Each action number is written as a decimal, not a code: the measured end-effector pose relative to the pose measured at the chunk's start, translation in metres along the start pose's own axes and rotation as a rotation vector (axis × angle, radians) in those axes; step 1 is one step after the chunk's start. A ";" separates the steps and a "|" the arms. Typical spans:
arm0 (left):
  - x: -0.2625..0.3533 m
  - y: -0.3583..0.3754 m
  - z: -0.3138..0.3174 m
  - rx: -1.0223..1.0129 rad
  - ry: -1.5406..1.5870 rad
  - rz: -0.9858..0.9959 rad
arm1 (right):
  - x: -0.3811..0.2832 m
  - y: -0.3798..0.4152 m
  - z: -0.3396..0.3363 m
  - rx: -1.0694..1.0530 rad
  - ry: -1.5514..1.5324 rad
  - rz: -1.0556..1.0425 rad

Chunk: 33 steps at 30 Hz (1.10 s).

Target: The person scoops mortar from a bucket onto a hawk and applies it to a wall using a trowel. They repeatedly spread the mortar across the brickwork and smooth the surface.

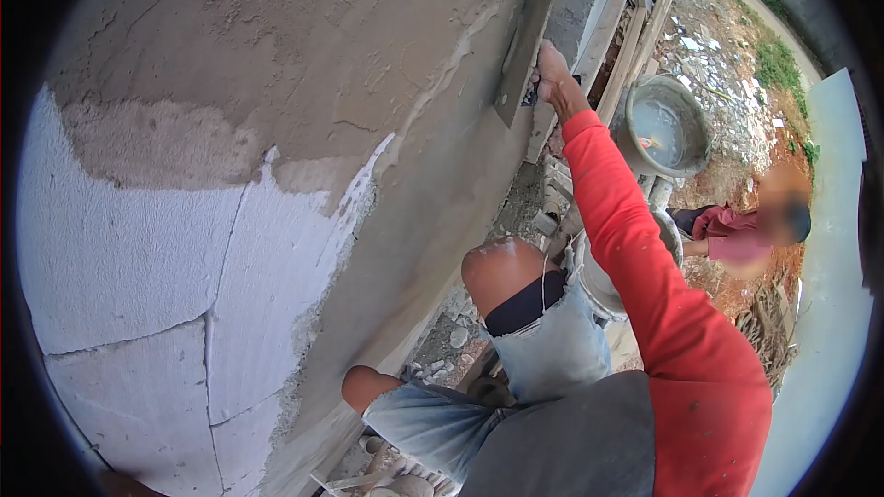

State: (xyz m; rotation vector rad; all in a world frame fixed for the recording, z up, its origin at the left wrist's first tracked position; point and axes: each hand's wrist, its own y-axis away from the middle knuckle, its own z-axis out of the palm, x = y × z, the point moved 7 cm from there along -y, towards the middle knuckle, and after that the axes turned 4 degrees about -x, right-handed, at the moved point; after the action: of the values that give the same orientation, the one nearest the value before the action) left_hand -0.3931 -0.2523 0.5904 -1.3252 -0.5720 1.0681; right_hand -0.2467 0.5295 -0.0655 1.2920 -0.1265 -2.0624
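My right hand [551,74], at the end of a red sleeve, is closed round the handle of a plastering float [527,51]. The float's long flat blade lies along the wall near its corner edge, over smooth grey plaster [433,179]. Rougher wet plaster [304,46] spreads over the upper part of the wall. Below and left of it, bare white blocks [129,248] show with joint lines between them. My left hand is out of the frame.
Right of my arm stands a round tub [702,143] of greyish liquid. A second bucket [603,285] is partly behind my sleeve. A person [737,235] in a dark red top is beyond it. Wooden planks [626,46] and rubble [709,46] lie along the wall's foot.
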 end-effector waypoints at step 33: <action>-0.051 0.040 0.000 -0.154 0.158 -0.112 | 0.022 0.364 0.202 -0.714 0.542 -0.319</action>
State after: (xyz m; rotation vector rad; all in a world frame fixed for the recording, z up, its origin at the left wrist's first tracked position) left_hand -0.4275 -0.3002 0.5642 -1.4790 -0.6122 0.8326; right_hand -0.2378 0.1871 0.1717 1.3822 1.0167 -1.6585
